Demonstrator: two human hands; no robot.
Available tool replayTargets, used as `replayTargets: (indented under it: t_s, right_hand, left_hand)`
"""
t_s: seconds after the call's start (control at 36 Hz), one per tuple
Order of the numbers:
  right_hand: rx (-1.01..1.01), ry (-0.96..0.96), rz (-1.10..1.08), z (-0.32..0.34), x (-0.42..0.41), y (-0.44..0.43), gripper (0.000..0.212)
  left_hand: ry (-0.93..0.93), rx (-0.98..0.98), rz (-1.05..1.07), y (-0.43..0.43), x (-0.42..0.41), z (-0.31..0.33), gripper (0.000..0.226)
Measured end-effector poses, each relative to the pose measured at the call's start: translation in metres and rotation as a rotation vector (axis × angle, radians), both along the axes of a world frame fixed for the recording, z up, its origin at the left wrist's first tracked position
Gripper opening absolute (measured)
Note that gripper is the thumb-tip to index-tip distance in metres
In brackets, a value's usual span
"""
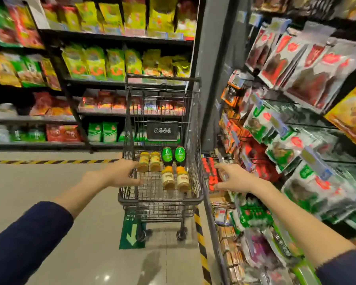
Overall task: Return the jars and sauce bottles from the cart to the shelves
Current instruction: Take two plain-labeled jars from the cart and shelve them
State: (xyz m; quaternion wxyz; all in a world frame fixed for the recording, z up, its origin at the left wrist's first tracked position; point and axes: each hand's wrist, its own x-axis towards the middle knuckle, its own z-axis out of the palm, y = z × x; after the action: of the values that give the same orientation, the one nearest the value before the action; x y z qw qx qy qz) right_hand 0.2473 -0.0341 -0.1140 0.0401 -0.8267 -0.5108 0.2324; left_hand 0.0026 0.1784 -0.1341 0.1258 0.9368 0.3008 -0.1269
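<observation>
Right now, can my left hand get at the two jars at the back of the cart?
Probably yes. The left hand is open at the cart rim, right beside the jars, which lie uncovered on the wire floor. Only the side wall lies between, and the top is open.

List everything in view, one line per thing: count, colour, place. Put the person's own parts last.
Cart: one, dark wire, centre aisle.
Jars: four, amber with yellow lids, lying in cart.
Sauce bottles: two, dark with green labels, lying in cart behind right jars.
Shelves: black, left and right, full of packets.
Floor arrow: one, green, beneath cart.
Hazard tape: yellow-black, on floor.
Left hand: open, at cart's left side.
Right hand: open, empty, right of cart.
Sleeves: two, navy.
</observation>
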Motion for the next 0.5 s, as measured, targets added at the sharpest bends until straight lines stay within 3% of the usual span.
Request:
replayTargets:
  t_s: [0.11,0.5]
  right_hand:
    - [-0.021,0.034,0.044,-0.028,0.018,0.042,0.072]
    - [-0.090,0.283,-0.101,-0.151,0.086,0.194,0.073]
  left_hand:
    - [-0.037,-0.082,0.060,0.016,0.021,-0.024,0.063]
    - [0.089,-0.333,0.131,0.155,0.117,-0.165,0.079]
